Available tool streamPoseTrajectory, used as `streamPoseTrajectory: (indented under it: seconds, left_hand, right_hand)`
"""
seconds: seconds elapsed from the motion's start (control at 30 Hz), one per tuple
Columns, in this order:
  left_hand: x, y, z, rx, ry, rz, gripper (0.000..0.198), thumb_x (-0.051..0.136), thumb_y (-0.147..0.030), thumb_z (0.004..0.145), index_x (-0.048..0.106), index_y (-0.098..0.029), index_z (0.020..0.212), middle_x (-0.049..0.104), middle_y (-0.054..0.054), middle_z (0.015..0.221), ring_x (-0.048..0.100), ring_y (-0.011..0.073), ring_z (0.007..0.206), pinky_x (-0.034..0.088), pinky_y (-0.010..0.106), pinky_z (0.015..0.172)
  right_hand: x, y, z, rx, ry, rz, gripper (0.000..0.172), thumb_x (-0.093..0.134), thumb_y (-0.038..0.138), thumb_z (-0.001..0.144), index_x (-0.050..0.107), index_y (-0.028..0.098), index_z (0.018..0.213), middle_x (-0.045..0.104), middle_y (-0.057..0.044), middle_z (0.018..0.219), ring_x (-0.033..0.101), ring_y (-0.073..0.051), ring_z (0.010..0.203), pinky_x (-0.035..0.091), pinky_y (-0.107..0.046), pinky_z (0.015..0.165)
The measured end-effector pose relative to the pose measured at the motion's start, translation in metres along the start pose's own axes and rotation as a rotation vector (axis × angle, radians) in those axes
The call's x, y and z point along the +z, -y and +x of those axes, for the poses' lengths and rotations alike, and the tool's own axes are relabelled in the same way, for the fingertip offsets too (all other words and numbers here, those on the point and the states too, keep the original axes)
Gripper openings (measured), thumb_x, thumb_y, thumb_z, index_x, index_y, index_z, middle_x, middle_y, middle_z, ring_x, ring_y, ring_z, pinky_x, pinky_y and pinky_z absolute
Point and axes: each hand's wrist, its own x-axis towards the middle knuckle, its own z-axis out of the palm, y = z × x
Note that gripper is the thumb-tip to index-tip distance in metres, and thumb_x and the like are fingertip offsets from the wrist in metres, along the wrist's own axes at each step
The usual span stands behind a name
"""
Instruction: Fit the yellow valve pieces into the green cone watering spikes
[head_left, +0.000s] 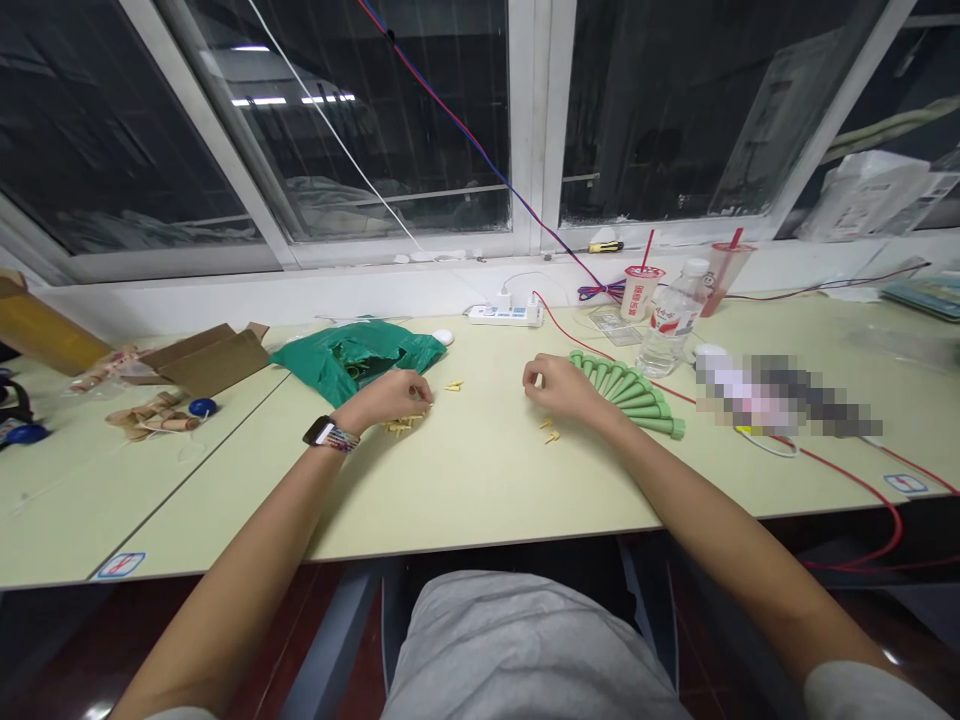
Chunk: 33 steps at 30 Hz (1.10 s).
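My left hand (390, 397), with a watch on the wrist, rests on the pale green table (480, 480), fingers curled over a small pile of yellow pieces (401, 424). My right hand (559, 385) lies near the middle with fingers curled in a pinch; what they hold is too small to name. Two yellow pieces (550, 431) lie just in front of it, and another (454, 385) lies between the hands. A fan of green cone-shaped pieces (630, 395) lies right beside my right hand.
A green plastic bag (352, 358) lies behind my left hand. Open cardboard box (206, 357) and brown scraps are at far left. A power strip (506, 315), a cup with a straw (640, 290), a water bottle (670, 325) and red cables (847, 475) sit to the right.
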Motion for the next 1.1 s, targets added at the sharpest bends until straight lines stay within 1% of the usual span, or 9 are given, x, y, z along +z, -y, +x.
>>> streamPoseTrajectory:
  seconds: [0.2,0.33,0.43,0.5,0.57,0.63,0.73,0.87,1.1]
  left_hand:
    - [0.001,-0.006,-0.004,0.066,-0.057,0.015,0.016,0.067,-0.033,0.074,0.078,-0.022,0.076,0.076,0.007,0.088,0.068,0.0267,0.086,0.049,0.034,0.081]
    - [-0.008,-0.028,-0.009,0.119,-0.112,-0.107,0.013,0.066,-0.029,0.077,0.074,-0.02,0.083,0.074,0.005,0.088,0.066,0.0228,0.084,0.048,0.031,0.075]
    - [-0.016,-0.056,-0.011,0.162,-0.111,-0.283,0.016,0.066,-0.029,0.084,0.074,-0.019,0.094,0.073,0.003,0.087,0.063,0.0186,0.078,0.048,0.029,0.071]
    - [-0.017,-0.074,-0.007,0.237,-0.129,-0.409,0.021,0.066,-0.032,0.09,0.077,-0.019,0.103,0.074,0.004,0.09,0.065,0.0181,0.081,0.05,0.029,0.075]
    - [-0.013,-0.088,0.001,0.318,-0.164,-0.537,0.022,0.068,-0.036,0.094,0.079,-0.019,0.103,0.076,0.007,0.097,0.067,0.0189,0.088,0.052,0.029,0.078]
    - [-0.005,-0.095,0.012,0.36,-0.185,-0.69,0.024,0.071,-0.039,0.095,0.079,-0.017,0.1,0.077,0.009,0.099,0.07,0.0197,0.09,0.054,0.03,0.079]
    - [0.012,-0.093,0.026,0.356,-0.226,-0.839,0.025,0.076,-0.04,0.092,0.079,-0.016,0.1,0.079,0.01,0.1,0.072,0.0196,0.088,0.057,0.03,0.079]
    - [0.03,-0.083,0.029,0.347,-0.267,-0.767,0.025,0.077,-0.041,0.092,0.082,-0.017,0.097,0.081,0.011,0.101,0.074,0.0215,0.094,0.057,0.032,0.087]
    - [0.044,-0.089,0.012,0.365,-0.363,-0.602,0.023,0.073,-0.041,0.096,0.081,-0.019,0.097,0.081,0.009,0.102,0.074,0.0212,0.095,0.056,0.032,0.089]
  right_hand:
    - [0.001,-0.001,0.001,-0.002,-0.051,0.066,0.011,0.062,0.013,0.085,0.069,0.019,0.078,0.069,-0.004,0.09,0.06,-0.016,0.075,0.04,-0.028,0.07]
    - [0.002,0.002,0.006,0.026,-0.077,0.25,0.01,0.063,0.014,0.083,0.07,0.018,0.077,0.07,-0.003,0.086,0.06,-0.014,0.071,0.044,-0.027,0.07]
    - [0.002,0.009,0.012,0.114,0.025,0.521,0.009,0.065,0.023,0.087,0.071,0.018,0.084,0.072,-0.002,0.085,0.061,-0.013,0.064,0.047,-0.026,0.062]
    - [0.001,0.015,0.016,0.162,0.162,0.725,0.016,0.067,0.033,0.09,0.072,0.018,0.093,0.073,-0.004,0.087,0.063,-0.013,0.062,0.049,-0.025,0.057]
    - [0.0,0.021,0.019,0.169,0.295,0.891,0.025,0.07,0.041,0.09,0.073,0.018,0.101,0.074,-0.006,0.092,0.066,-0.014,0.064,0.053,-0.025,0.056]
    - [0.0,0.024,0.02,0.16,0.363,1.019,0.031,0.074,0.045,0.088,0.073,0.018,0.104,0.075,-0.008,0.095,0.069,-0.015,0.068,0.057,-0.026,0.059]
    - [0.005,0.021,0.02,0.19,0.347,1.141,0.037,0.08,0.048,0.084,0.072,0.017,0.103,0.075,-0.008,0.099,0.07,-0.016,0.072,0.06,-0.028,0.063]
    - [0.015,0.011,0.016,0.229,0.31,1.123,0.04,0.078,0.053,0.085,0.072,0.016,0.097,0.073,-0.007,0.09,0.068,-0.015,0.065,0.057,-0.026,0.056]
    - [0.018,0.011,0.004,0.099,0.227,0.907,0.034,0.064,0.05,0.094,0.066,0.018,0.084,0.063,0.002,0.068,0.059,-0.011,0.05,0.046,-0.022,0.047]
